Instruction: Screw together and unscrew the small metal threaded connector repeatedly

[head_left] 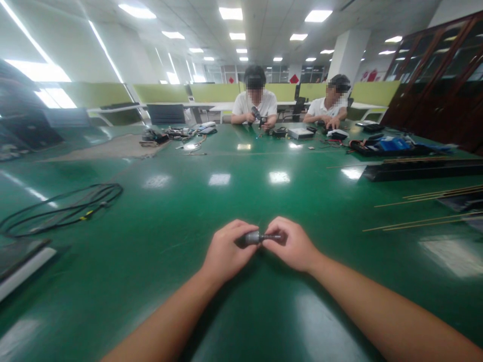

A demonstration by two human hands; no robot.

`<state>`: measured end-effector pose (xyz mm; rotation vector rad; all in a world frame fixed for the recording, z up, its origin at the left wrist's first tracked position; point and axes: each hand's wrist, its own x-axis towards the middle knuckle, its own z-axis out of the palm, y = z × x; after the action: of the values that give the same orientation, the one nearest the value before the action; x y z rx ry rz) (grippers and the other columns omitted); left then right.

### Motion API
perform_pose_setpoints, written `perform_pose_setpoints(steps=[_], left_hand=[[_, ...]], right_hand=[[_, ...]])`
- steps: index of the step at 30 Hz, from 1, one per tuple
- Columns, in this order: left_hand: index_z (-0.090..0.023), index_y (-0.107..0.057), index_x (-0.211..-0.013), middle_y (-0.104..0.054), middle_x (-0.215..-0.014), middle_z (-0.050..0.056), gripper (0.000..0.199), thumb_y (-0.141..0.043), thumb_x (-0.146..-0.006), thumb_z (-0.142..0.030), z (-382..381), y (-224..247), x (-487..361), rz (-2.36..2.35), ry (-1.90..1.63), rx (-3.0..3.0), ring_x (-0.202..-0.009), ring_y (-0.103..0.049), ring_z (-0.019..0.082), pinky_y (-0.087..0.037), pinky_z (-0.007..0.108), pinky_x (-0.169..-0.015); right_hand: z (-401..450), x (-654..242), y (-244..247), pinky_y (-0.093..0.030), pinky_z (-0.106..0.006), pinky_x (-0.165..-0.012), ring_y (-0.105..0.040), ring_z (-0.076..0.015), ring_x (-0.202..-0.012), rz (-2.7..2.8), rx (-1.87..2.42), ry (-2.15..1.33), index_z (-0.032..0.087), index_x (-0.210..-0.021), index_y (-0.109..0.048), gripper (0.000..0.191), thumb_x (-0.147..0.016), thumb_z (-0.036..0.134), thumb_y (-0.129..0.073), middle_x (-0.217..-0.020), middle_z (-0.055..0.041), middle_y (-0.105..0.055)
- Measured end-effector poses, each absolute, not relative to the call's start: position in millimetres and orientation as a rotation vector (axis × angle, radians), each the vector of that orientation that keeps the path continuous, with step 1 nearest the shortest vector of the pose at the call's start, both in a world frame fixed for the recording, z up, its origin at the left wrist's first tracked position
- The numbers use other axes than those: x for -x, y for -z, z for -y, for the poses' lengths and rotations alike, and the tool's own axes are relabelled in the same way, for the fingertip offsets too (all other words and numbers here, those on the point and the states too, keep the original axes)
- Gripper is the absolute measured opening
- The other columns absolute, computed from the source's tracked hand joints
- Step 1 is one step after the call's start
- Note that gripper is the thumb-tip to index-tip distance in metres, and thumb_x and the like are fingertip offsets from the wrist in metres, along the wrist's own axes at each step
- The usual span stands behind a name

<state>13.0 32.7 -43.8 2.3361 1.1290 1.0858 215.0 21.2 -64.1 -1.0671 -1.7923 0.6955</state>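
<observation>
1. Noted from where I stand: the left hand (231,247) is curled round the dark end of a small grey tool (252,238); the right hand (292,244) has thumb and fingers pinched about the slim metal shaft (272,237).
2. Position: tool lies roughly level, over the middle of the near part of the green worktop (211,201), well short of the far edge. Whether either hand rests on the surface, cannot tell.
3. The left hand should act as the clamp, I judge: firm round the body, wrist quiet.
4. The right hand should work lightly by the fingertips. Any turn or pull ought to run along the tool's own line; sideways load could bend the shaft or make it slip.
5. The joint between body and shaft is too small to read; worth tilting it toward the eye before adding force.
6. Stay low over the worktop, so a dropped piece falls only a little way. Coiled cable (102,204) toward the left edge and thin rods (426,220) toward the right edge sit well apart from the hands.
</observation>
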Motion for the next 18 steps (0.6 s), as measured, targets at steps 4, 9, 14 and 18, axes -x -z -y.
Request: perform_pose_setpoints(steps=[4,9,14,18], left_hand=[[-0.022,-0.073,-0.097,-0.072,-0.094,0.004,0.020,-0.071,-0.078,-0.018,-32.4,43.2,-12.7,-1.128,-1.095,-2.337,-0.087,-0.066,0.018,-0.052,0.029,-0.078],[-0.022,-0.073,-0.097,-0.072,-0.095,0.004,0.021,-0.072,-0.077,-0.018,-33.1,43.2,-12.0,-1.130,-1.103,-2.321,-0.087,-0.066,0.018,-0.052,0.028,-0.079],[-0.022,-0.072,-0.099,-0.072,-0.096,0.003,0.021,-0.072,-0.078,-0.018,-34.0,44.4,-10.7,-1.126,-1.107,-2.321,-0.089,-0.066,0.018,-0.051,0.029,-0.080],[-0.022,-0.072,-0.098,-0.072,-0.096,0.004,0.020,-0.072,-0.078,-0.019,-34.7,43.6,-9.8,-1.137,-1.118,-2.330,-0.088,-0.066,0.019,-0.052,0.030,-0.080]], right_hand=[[-21.4,-214.7,63.6,-0.042,-0.025,-0.060,-0.056,-0.0146,-0.068,1.781,1.086,-0.702,0.019,-0.079,-0.063,0.007,-0.077,0.016,-0.069,-0.079,-0.0011,-0.062],[-21.3,-214.6,63.3,-0.042,-0.025,-0.060,-0.056,-0.0148,-0.068,1.753,1.119,-0.716,0.018,-0.080,-0.063,0.005,-0.077,0.018,-0.068,-0.078,-0.0008,-0.061],[-21.4,-214.6,64.7,-0.043,-0.026,-0.061,-0.056,-0.0149,-0.068,1.725,1.134,-0.713,0.018,-0.079,-0.063,0.005,-0.077,0.018,-0.068,-0.076,-0.0003,-0.061],[-21.1,-214.3,65.5,-0.042,-0.025,-0.060,-0.055,-0.0144,-0.066,1.714,1.146,-0.699,0.018,-0.079,-0.063,0.004,-0.077,0.017,-0.067,-0.074,0.0004,-0.060]])
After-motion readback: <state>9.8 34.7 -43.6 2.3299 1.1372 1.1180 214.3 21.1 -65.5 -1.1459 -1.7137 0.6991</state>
